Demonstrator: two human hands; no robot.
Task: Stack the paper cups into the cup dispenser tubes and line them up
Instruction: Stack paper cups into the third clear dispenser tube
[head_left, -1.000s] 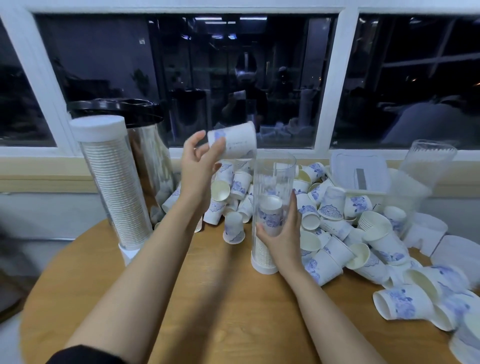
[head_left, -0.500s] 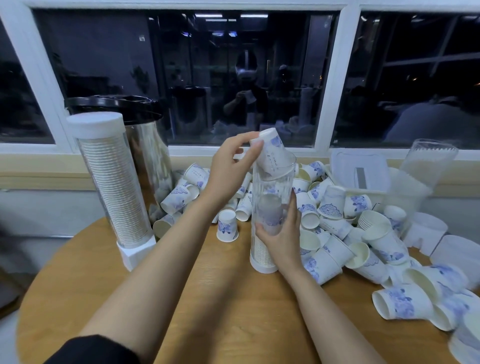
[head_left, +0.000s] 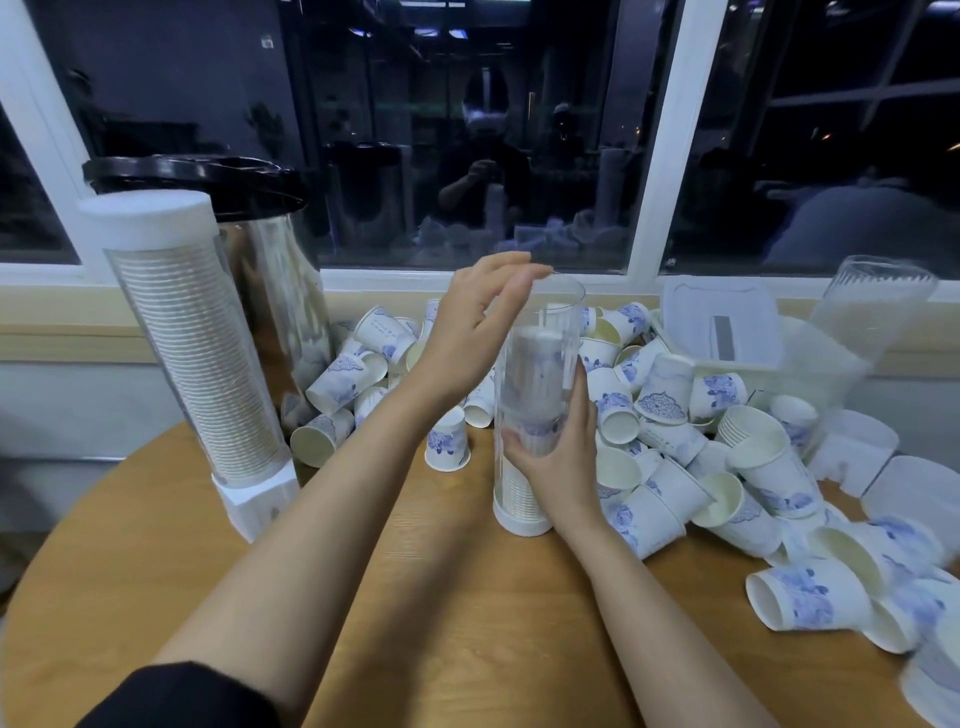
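A clear dispenser tube (head_left: 537, 332) stands upright mid-table on a white base, with stacked cups at its bottom. My right hand (head_left: 558, 457) grips its lower half. A blurred white cup (head_left: 536, 364) sits partway down inside the tube. My left hand (head_left: 480, 322) hovers by the tube's mouth, fingers loose, holding nothing. A full tube (head_left: 192, 353) with a white cap stands at the left. A heap of blue-patterned paper cups (head_left: 670, 415) lies behind and to the right.
A tall clear container with a black lid (head_left: 270, 270) stands behind the full tube. An empty tilted tube (head_left: 862, 312), a clear plastic box (head_left: 722, 332) and white caps (head_left: 852, 447) lie at the right. One upside-down cup (head_left: 447, 441) stands left of the tube. Round wooden table (head_left: 441, 623).
My left hand brought the cup to the tube's mouth, let it go and opened; the cup is now dropping inside the tube. My right hand kept its grip.
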